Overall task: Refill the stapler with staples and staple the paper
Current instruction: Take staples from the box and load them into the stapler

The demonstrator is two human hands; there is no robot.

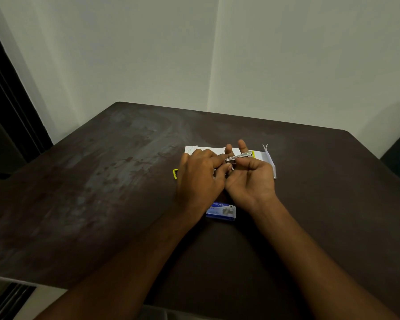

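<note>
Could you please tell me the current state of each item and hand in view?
stapler: opened up, metal rail exposed, held over the paper.
paper: lying on the table, right edge folded up.
staple box: lying flat on the table; open or closed unclear.
left hand: gripping the stapler.
right hand: palm up, thumb and forefinger pinching the stapler's rail.

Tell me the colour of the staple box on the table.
The staple box is blue and white, with white lettering; the head view shows it.
</note>
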